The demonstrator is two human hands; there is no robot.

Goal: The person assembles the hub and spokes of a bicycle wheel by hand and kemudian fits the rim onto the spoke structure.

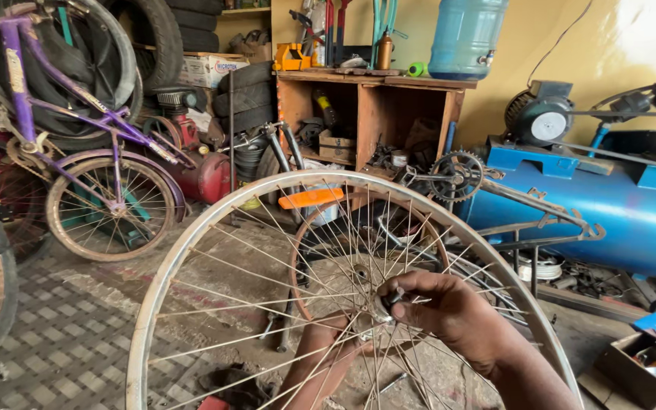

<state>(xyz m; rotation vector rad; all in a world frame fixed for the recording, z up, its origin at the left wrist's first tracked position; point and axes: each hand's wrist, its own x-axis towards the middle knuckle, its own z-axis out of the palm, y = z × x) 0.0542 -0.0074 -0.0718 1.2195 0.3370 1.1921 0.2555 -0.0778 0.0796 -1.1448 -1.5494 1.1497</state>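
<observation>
Pinching the wheel hub (pixel 380 307), right hand (pixel 449 311) closes on it; left hand (pixel 328 353) grips behind the spokes (pixel 267 304).

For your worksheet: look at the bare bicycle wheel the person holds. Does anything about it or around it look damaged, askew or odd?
The wheel has no tyre; its spokes look straight. The right hand grips the hub, the left hand behind the spokes. Behind, a tyreless bicycle frame stands upside down.

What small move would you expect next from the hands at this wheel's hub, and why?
Probably a small turn of the hub part with the right hand: its fingertips pinch the hub of the bare spoked wheel, while the left hand steadies the hub from behind the spokes.
</observation>
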